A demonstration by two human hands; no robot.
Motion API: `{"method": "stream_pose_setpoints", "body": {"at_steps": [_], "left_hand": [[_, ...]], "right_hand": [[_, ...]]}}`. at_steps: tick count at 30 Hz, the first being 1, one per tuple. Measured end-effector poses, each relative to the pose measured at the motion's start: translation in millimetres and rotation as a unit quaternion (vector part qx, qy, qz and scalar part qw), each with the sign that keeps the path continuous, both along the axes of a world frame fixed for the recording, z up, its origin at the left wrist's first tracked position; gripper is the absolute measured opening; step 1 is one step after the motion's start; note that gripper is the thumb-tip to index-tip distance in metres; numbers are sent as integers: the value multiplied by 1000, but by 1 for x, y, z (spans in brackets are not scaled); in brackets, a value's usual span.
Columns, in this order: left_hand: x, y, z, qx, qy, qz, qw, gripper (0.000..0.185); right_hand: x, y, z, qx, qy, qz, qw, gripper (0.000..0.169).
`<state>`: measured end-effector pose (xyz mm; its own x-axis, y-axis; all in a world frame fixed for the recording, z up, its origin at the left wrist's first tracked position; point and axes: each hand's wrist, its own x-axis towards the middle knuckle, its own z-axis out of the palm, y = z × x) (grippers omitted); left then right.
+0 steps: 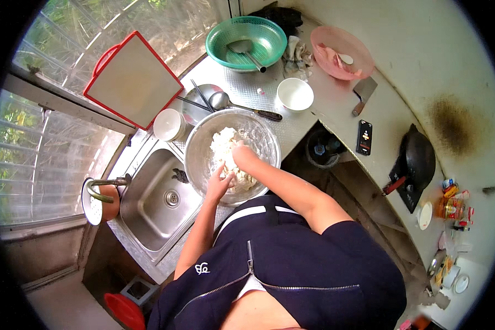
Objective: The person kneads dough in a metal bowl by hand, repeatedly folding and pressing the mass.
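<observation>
A large metal mixing bowl (pixel 273 144) stands on the counter right in front of me. Shaggy pale dough (pixel 224 138) lies in it, and white flour clings to the inner wall. My right hand (pixel 244 156) presses down into the middle of the dough, its fingers mostly hidden. Beside it, on the near left of the bowl, my left hand (pixel 219 183) has thumb and fingers spread at the edge of the dough. Whether its fingertips touch the dough is hard to tell.
Left of the bowl is a steel sink (pixel 148 206) with a faucet (pixel 101 189). Behind stand white bowls (pixel 167 126), a ladle (pixel 268 114), a green basin (pixel 247 66) and a pink basin (pixel 367 62). A cleaver (pixel 365 90), phone (pixel 364 136) and wok (pixel 420 156) lie right.
</observation>
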<state>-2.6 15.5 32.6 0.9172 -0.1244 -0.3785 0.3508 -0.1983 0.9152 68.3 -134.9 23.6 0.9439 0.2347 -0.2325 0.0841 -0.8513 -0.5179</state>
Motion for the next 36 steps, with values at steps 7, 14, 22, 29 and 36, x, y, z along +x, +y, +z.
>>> {"method": "stream_pose_setpoints", "body": {"at_steps": [7, 14, 22, 29, 36], "left_hand": [[-1, -14, 0, 300, -113, -119, 940, 51], [9, -35, 10, 267, -86, -117, 953, 36], [1, -13, -14, 216, -102, -110, 965, 42], [-25, 17, -22, 6, 32, 25, 999, 44], [-4, 2, 15, 226, -88, -27, 970, 43]], "right_hand": [[-13, 21, 16, -90, -59, 27, 994, 31], [27, 36, -65, -133, 56, -90, 985, 34], [56, 54, -31, -199, 159, -101, 962, 53], [33, -19, 27, 78, 58, -11, 995, 47], [-27, -35, -26, -8, -63, 132, 989, 53]]}}
